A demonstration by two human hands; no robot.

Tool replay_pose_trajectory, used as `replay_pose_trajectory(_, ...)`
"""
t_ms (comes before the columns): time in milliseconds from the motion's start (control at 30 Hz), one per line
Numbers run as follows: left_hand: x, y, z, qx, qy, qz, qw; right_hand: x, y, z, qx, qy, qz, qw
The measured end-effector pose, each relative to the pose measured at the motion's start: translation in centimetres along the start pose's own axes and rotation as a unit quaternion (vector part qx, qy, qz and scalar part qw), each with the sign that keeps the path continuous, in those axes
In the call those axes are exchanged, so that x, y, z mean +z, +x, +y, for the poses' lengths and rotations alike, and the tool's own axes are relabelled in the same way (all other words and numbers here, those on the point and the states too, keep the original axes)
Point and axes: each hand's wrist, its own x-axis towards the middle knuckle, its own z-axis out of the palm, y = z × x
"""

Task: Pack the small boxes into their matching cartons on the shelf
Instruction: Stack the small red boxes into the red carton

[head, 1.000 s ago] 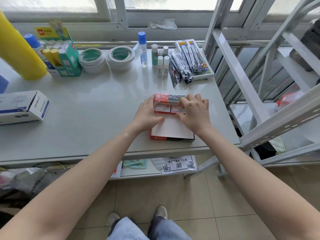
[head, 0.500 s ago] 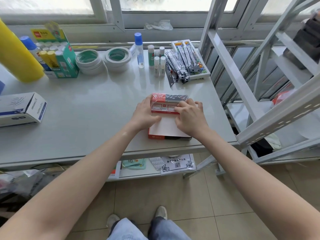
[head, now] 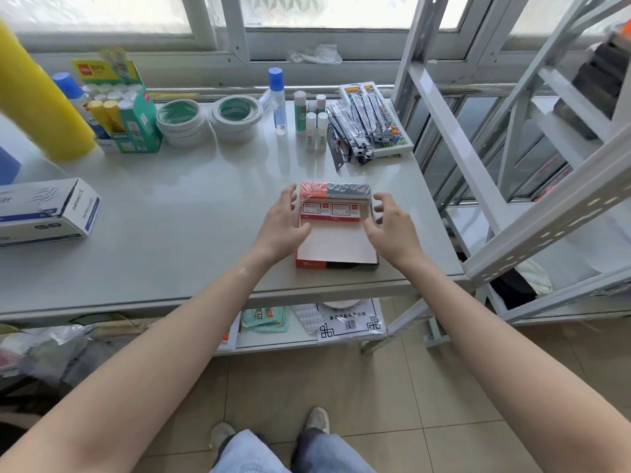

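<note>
A red and black carton [head: 336, 264] lies open on the grey table [head: 177, 213] near its front right edge. Two small red boxes [head: 329, 211] sit side by side at the carton's far end, under the shrink-wrapped far wall. The near part of the carton shows a bare white floor. My left hand [head: 285, 221] rests against the carton's left side, fingers spread. My right hand [head: 389, 221] hovers at the carton's right side, fingers apart and holding nothing.
At the table's back stand tape rolls [head: 208, 119], glue sticks [head: 312, 122], a green display box [head: 124, 107], pen packs [head: 367, 128] and a yellow roll [head: 32, 93]. A white and blue box [head: 47, 211] lies at left. A metal shelf frame [head: 512, 138] rises at right.
Both hands have come off the small red boxes and spread apart to the carton's sides. The boxes now lie uncovered at the carton's far end.
</note>
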Motion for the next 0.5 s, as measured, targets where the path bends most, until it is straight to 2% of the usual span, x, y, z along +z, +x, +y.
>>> replay_pose_trajectory(267,-0.6,-1.4,-0.1,0.010,-0.006,0.020,1.000,0.7,-0.6,-1.1,-0.009,0.005,0.014,1.000)
replay_pose_trajectory(500,-4.8,-2.6,-2.5,0.003,0.005,0.060,0.998,2.4,-0.7,-5.7,-0.038,0.001,0.002,0.999)
